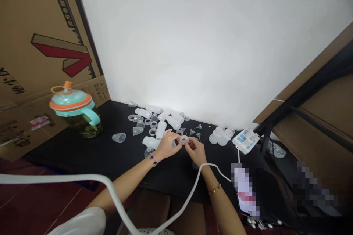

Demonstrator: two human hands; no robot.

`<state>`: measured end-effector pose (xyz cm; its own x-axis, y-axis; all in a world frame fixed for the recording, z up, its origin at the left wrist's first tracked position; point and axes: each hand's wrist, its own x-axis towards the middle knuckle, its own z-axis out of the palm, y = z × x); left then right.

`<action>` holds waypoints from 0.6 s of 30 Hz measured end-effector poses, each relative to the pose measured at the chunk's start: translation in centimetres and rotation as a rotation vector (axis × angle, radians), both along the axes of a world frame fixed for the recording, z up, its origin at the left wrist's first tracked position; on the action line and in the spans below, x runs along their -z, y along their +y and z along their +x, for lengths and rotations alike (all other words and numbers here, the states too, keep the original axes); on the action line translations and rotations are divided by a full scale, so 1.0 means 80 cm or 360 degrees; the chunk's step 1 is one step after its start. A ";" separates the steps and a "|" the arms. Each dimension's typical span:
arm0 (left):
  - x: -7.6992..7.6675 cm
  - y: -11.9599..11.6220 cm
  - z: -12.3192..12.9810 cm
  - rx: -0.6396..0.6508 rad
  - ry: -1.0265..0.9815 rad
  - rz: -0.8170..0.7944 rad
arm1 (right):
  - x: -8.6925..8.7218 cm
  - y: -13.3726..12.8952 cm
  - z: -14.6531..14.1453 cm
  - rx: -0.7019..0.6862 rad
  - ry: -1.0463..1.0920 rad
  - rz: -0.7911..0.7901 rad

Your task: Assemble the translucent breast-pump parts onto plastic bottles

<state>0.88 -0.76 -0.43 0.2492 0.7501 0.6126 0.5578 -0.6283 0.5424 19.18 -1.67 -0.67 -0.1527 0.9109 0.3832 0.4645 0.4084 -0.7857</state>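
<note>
Between both hands (167,145) (196,150), a clear ring (184,140) faces upward.

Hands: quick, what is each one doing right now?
Left hand: closed, pinching a clear ring.
Right hand: closed, pinching the same ring from the other side.

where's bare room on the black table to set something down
The widest bare patch of the black table lies between the teal-and-orange lidded jug, the clear cup and the left forearm. A smaller one sits right of the right hand, before the white pump unit. The translucent parts crowd the back middle.
</note>
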 end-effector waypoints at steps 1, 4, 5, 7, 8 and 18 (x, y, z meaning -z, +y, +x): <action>0.001 0.001 0.000 -0.0012 -0.0007 0.0007 | 0.000 0.000 0.000 -0.0004 -0.0007 -0.0001; 0.003 0.002 0.000 -0.0031 -0.0021 0.0015 | 0.001 0.002 0.001 -0.0007 -0.0041 -0.0008; 0.003 0.002 -0.001 -0.0029 -0.0024 0.0015 | 0.001 0.002 0.002 -0.0006 -0.0056 -0.0010; 0.003 0.002 -0.001 -0.0016 -0.0025 0.0012 | 0.001 0.002 0.002 -0.0010 -0.0103 -0.0005; 0.003 0.002 -0.001 -0.0008 -0.0022 0.0011 | 0.000 0.002 0.001 -0.0014 -0.0132 0.0005; 0.003 0.001 0.000 -0.0001 0.0002 0.0005 | -0.002 0.000 0.000 0.0007 -0.0267 0.0089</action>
<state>0.91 -0.66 -0.63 0.2494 0.7484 0.6146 0.5586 -0.6296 0.5400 19.19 -1.69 -0.49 -0.2149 0.8896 0.4030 0.5890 0.4472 -0.6731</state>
